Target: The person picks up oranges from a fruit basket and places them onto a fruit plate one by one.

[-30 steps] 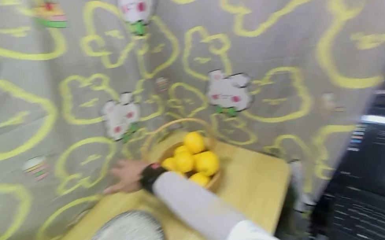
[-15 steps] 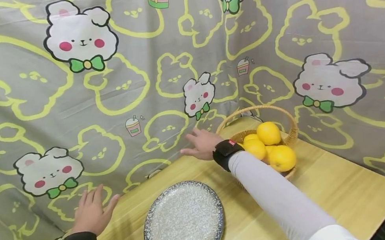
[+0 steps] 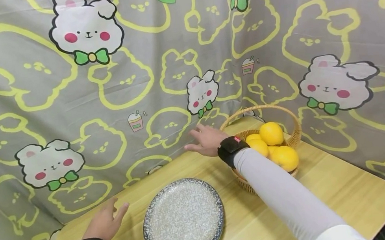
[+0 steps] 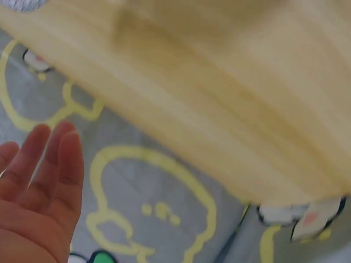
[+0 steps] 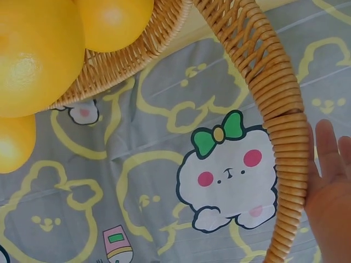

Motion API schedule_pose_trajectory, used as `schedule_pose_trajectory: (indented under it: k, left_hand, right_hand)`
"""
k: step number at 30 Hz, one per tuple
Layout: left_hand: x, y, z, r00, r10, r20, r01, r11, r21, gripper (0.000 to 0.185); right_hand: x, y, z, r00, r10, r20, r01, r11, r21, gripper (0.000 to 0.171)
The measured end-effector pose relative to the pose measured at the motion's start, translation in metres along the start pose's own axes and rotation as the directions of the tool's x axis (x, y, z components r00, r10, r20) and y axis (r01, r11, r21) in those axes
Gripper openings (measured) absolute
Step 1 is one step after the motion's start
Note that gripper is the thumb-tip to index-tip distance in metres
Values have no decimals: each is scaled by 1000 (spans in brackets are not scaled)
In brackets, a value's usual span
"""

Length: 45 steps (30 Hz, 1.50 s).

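A wicker basket (image 3: 245, 185) with a tall arched handle stands on the right part of the table, holding several yellow-orange oranges (image 3: 271, 133). My right hand (image 3: 207, 140) hovers at the basket's left side, fingers spread and holding nothing. In the right wrist view, the hand (image 5: 332, 181) appears just past the handle (image 5: 290, 159); whether they touch I cannot tell. A round speckled plate (image 3: 184, 220) with a dark blue rim lies bare in the middle. Left of it, my left hand (image 3: 105, 221) is held over the table, its fingers loosely extended; the left wrist view shows its palm (image 4: 38, 230) bare.
The wooden table (image 3: 335, 183) has a rounded corner at the right. A grey curtain (image 3: 153, 85) printed with white rabbits and yellow outlines hangs close behind the table's back edge and along its right side.
The head view has swung left and steadied, bringing my left hand fully into view. That hand has since lowered a little towards the table. My right hand stays beside the basket.
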<state>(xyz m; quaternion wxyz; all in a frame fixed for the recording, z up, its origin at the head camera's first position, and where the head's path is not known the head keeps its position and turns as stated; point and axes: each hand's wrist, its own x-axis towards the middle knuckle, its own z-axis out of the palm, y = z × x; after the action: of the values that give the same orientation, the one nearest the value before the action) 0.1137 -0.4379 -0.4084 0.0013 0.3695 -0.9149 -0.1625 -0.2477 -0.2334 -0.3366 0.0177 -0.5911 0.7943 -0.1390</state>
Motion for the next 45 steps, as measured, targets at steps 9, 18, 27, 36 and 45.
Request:
schedule_pose_trajectory:
  k: [9,18,27,36,45]
  left_hand:
    - [-13,-2,50,997,-56,44,59,995,-82,84]
    - [-22,1,82,997,-58,50,68,975,-213,68]
    - [-19,-2,97,994,-61,86,87,935,-343,64]
    - [-15,1,98,996,-59,66,79,927,-366,56]
    - [-12,4,100,996,-77,43,87,925,-369,55]
  right_hand:
    - [-7,-5,4,999,-36,5,36,999,15,70]
    - [-13,-5,4,997,-79,23,78,995,58,67]
    - [-24,11,5,997,-76,6,75,994,74,64]
    - [-38,27,7,995,-87,-52,91,992,83,56]
    - [-46,50,3,989,-135,-58,132,990,-44,42]
